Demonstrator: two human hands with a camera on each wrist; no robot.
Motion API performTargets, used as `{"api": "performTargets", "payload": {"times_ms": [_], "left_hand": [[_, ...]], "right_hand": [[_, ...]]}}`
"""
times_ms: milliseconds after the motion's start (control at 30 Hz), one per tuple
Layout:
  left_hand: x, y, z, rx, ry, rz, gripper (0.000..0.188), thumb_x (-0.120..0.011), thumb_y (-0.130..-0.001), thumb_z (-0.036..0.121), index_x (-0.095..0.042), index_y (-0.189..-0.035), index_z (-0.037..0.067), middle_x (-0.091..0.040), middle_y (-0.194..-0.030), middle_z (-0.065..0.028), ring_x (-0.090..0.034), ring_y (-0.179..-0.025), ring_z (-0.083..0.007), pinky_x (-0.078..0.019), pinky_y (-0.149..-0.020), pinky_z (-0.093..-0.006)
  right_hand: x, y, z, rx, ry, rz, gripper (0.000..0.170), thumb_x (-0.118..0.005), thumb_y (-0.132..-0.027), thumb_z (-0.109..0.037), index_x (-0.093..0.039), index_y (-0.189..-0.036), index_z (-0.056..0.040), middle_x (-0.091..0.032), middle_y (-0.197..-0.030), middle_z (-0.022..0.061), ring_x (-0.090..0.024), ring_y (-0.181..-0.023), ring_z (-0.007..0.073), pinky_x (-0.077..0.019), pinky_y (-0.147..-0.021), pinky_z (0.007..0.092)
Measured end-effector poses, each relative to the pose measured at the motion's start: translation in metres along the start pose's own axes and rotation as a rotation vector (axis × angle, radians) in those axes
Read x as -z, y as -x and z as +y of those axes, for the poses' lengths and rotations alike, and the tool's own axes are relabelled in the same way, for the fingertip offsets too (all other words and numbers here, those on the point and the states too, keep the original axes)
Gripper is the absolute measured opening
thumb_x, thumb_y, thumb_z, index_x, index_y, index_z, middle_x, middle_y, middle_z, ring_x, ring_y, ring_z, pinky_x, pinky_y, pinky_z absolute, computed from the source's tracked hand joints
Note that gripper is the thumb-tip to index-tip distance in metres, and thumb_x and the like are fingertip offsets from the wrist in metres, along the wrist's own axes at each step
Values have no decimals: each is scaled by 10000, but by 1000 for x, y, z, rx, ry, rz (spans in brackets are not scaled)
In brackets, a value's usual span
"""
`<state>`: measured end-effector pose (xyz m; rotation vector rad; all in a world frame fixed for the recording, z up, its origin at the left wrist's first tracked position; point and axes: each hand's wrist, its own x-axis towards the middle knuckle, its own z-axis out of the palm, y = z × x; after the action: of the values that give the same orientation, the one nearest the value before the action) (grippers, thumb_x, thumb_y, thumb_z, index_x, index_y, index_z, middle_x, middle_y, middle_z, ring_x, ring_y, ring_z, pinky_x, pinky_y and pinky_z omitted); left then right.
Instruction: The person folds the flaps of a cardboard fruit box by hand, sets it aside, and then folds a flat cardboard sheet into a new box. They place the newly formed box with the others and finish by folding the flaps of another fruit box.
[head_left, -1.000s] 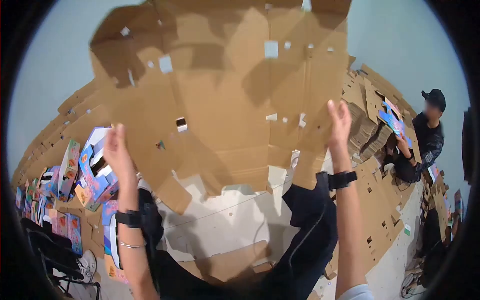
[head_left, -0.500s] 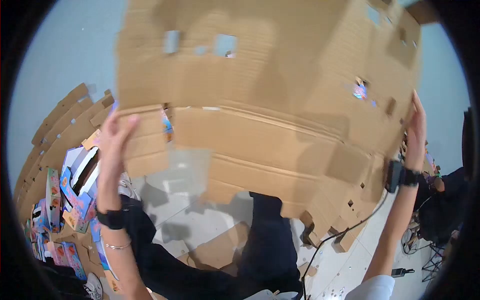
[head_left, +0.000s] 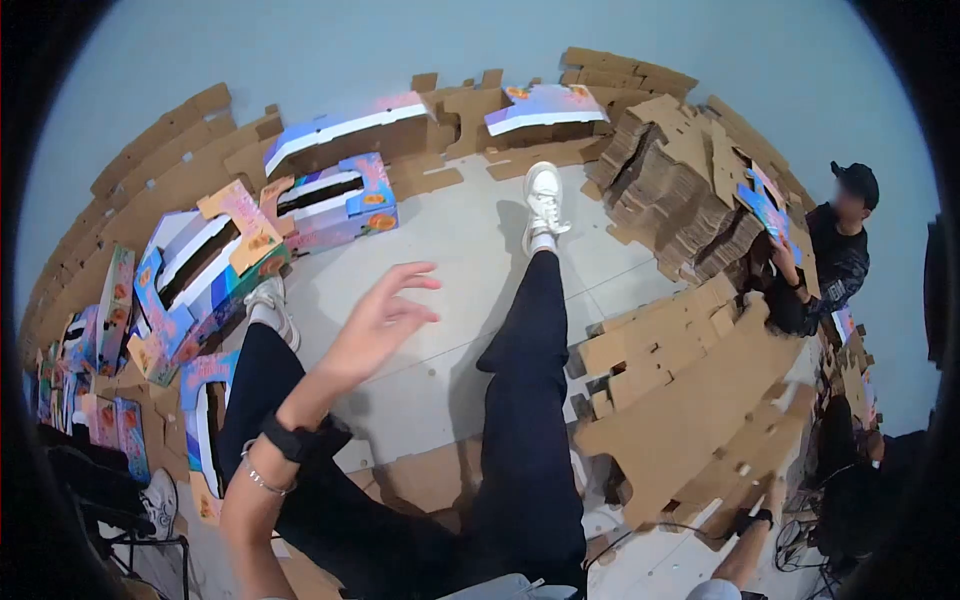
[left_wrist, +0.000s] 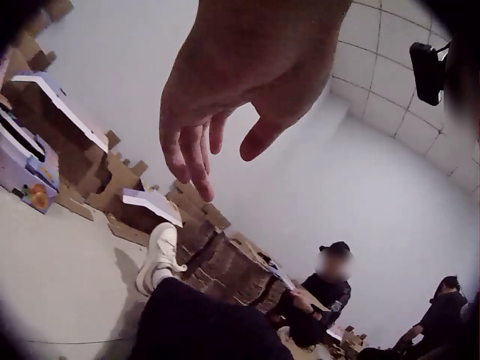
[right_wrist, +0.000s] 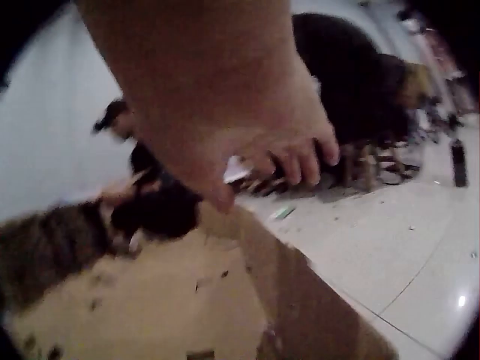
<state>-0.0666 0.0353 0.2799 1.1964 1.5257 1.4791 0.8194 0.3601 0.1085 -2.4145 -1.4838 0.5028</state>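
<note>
While the left hand (head_left: 385, 318) floats empty, the right hand (head_left: 772, 498) is at a cardboard sheet (head_left: 752, 445)!
Can't tell its grip; a crooked push could skew the pile (head_left: 670, 410).

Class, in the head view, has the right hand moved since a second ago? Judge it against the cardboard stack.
Yes, down and rightward: the right hand was just left of the cardboard stack; now it is well below it.

A packaging workshop — piles of die-cut cardboard sheets (head_left: 680, 405), printed fruit cartons (head_left: 340, 228) on a tiled floor (head_left: 460, 222), and a seated worker (head_left: 845, 255) holding printed packaging (head_left: 765, 212).
</note>
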Motion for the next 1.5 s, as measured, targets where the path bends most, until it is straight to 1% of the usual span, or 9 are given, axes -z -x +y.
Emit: {"api": "performTargets", "payload": {"times_ms": [133, 400, 600, 833, 1067, 1133, 1300, 1400, 1500], "left_hand": [[26, 51, -14, 113, -3, 151, 430, -533, -888, 25, -435, -1305, 55, -533, -1195, -77, -606, -977, -156, -452, -863, -277], [23, 78, -39, 188, 124, 157, 176, -487, -909, 13, -578, -1059, 1, -616, -1025, -53, -594, -911, -148, -450, -843, -276], [20, 81, -39, 228, 145, 163, 185, -512, -902, 29, -576, -1072, -1, -617, -1033, -63, -591, -928, -160, -460, -860, -304], [23, 83, -46, 269, 151, 220, 162, -506, -927, 45, -579, -1064, -2, -627, -1024, -82, -593, -881, -145, -463, -816, -282], [24, 86, -49, 363, -53, 155, 182, -514, -941, 126, -582, -1062, 9, -640, -952, -84, -602, -843, -163, -468, -790, -295], [22, 86, -50, 450, -212, 78, 196, -506, -943, 155, -586, -1057, 17, -642, -926, -104, -615, -835, -184, -478, -772, -312], [20, 84, -55, 468, -218, -30, 263, -504, -950, 208, -554, -1099, -3, -646, -924, -167, -661, -682, -228, -511, -506, -309], [20, 76, -40, 621, -225, -36, 229, -542, -929, 147, -579, -1110, 11, -651, -1023, -110, -630, -924, -198, -491, -796, -330], [16, 74, -38, 632, -240, -39, 234, -551, -923, 148, -574, -1105, 4, -648, -1013, -124, -631, -922, -211, -491, -798, -337]], "right_hand": [[2, -42, 37, 242, 90, -62, 592, -585, -863, -418, -486, -1261, 9, -547, -1211, 205, -519, -1136, 346, -415, -947, 395], [-217, 175, -179, 886, 262, -265, 493, -496, -907, -374, -467, -1260, -30, -478, -1216, 289, -481, -1105, 442, -402, -922, 491], [-274, 207, -294, 712, 233, -246, 873, -621, -830, -484, -238, -1433, 17, -211, -1484, 247, -286, -1340, 395, -293, -1087, 428], [-295, 204, -394, 757, 278, -207, 927, -647, -803, -500, -243, -1411, 72, -242, -1478, 257, -266, -1362, 381, -302, -1083, 408], [-334, 128, -387, 791, 474, 3, 885, -681, -791, -395, -236, -1429, 29, -321, -1438, 257, -383, -1292, 382, -375, -1029, 383], [-336, 97, -372, 920, 114, 73, 788, -728, -734, -396, -417, -1353, -21, -511, -1295, 227, -524, -1162, 357, -442, -942, 379], [-284, 119, -421, 637, 290, -300, 501, -747, -711, -407, -639, -1037, -42, -665, -1052, 140, -626, -935, 308, -488, -798, 394], [-310, 33, -379, 1015, 54, -242, 463, -696, -767, -387, -624, -1042, -22, -654, -1054, 158, -621, -938, 306, -487, -789, 399], [-341, -23, -369, 1020, 160, -258, 432, -671, -789, -329, -578, -1098, -42, -622, -1088, 155, -602, -970, 301, -481, -805, 405]]}}
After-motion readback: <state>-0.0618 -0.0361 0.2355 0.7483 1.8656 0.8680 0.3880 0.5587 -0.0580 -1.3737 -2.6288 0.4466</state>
